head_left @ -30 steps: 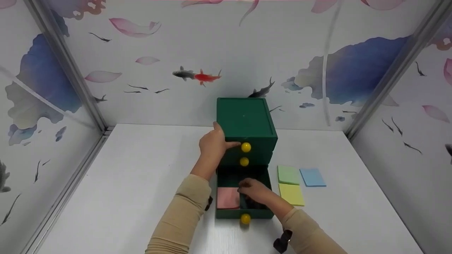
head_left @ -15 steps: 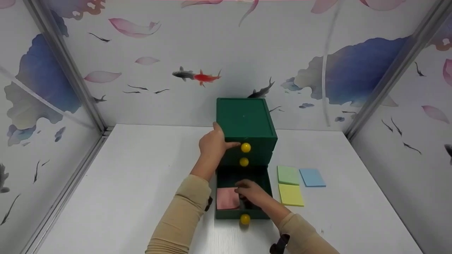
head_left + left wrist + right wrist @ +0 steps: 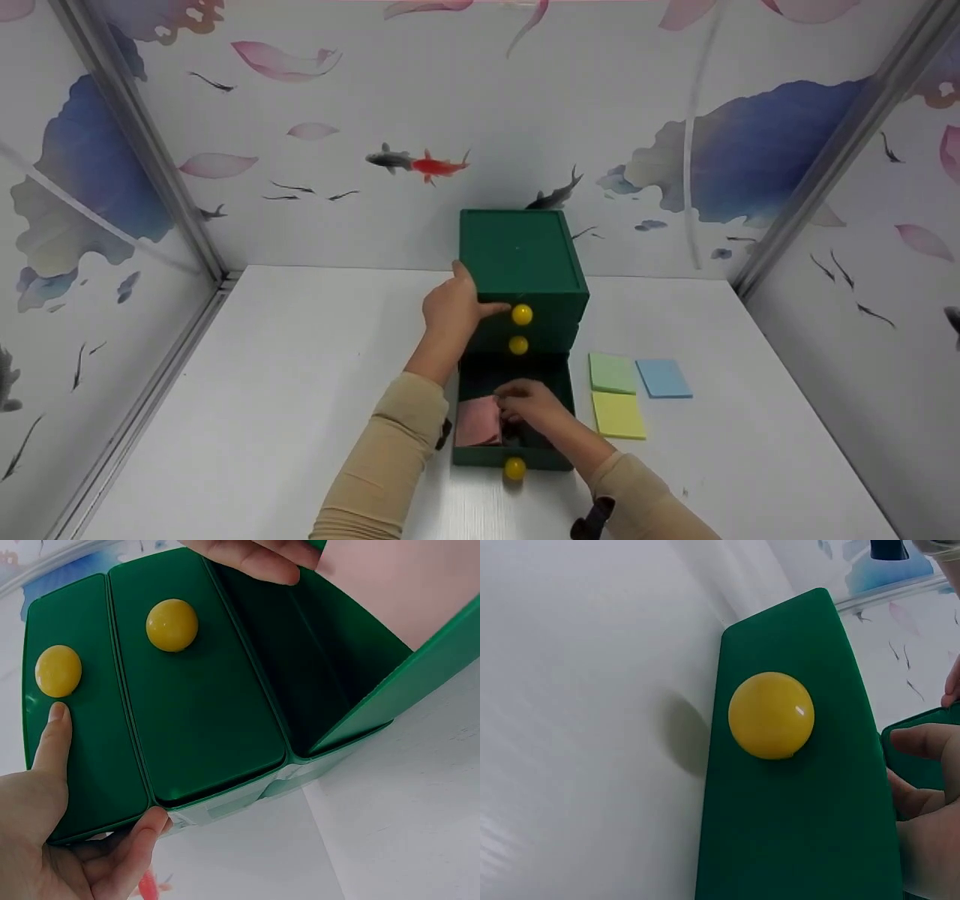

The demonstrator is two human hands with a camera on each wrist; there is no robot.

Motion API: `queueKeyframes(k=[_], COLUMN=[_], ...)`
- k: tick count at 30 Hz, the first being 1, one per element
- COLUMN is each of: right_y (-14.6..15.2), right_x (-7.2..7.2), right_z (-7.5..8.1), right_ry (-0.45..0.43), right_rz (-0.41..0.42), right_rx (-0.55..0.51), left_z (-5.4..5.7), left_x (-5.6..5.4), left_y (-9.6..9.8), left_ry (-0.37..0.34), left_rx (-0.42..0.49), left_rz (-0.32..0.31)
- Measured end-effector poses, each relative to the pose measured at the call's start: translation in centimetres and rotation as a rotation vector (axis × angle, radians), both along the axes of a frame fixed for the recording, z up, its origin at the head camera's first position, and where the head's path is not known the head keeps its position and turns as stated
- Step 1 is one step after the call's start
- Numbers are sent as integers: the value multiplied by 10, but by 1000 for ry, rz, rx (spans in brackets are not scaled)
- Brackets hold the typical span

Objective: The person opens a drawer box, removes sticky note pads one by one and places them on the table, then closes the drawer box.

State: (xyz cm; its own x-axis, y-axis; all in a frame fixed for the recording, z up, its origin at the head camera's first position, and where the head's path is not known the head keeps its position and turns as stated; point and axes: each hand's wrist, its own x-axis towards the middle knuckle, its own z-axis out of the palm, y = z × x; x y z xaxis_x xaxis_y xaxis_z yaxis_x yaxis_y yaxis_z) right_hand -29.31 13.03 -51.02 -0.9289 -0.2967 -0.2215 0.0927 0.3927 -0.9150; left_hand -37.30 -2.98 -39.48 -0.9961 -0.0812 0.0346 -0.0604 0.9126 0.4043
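Observation:
My left hand (image 3: pixel 451 304) grips the upper left corner of a green drawer cabinet (image 3: pixel 517 251); its thumb lies across the top drawer's front beside the yellow knob (image 3: pixel 523 314), its other fingers on the cabinet's side. Below, the bottom drawer (image 3: pixel 547 457) is pulled out. My right hand (image 3: pixel 531 405) reaches into it and pinches the right edge of a pink sticky note pad (image 3: pixel 478 421), which sits tilted in the front left part. In the left wrist view, fingertips meet the pink pad (image 3: pixel 412 585) at its edge. The right wrist view shows mostly the drawer front and its knob (image 3: pixel 771 716).
Right of the cabinet, a green pad (image 3: pixel 612 373), a yellow pad (image 3: pixel 619 415) and a blue pad (image 3: pixel 664 377) lie flat on the white table (image 3: pixel 315 420). Printed wall panels stand behind and at both sides.
My right hand has shifted slightly left to the pink pad's edge, and the pad has tilted. The bottom drawer's front has swung slightly left. My left hand has stayed in place.

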Motion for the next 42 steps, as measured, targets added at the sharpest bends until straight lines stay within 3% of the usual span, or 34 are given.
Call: queueKeyframes(k=[8, 15, 26, 42], right_y=[-2, 3, 25, 79], right_x=[5, 8, 13, 22], right_z=[4, 15, 36, 60], right_ry=[-29, 12, 68, 129], right_rz=[183, 215, 157, 2], right_rx=[63, 118, 136, 125], left_z=[-2, -2, -2, 1], left_x=[1, 1, 1, 1], left_y=[0, -1, -3, 0], left_ry=[28, 11, 1, -21], left_rx=[-4, 5, 52, 30], left_rz=[-16, -6, -2, -9])
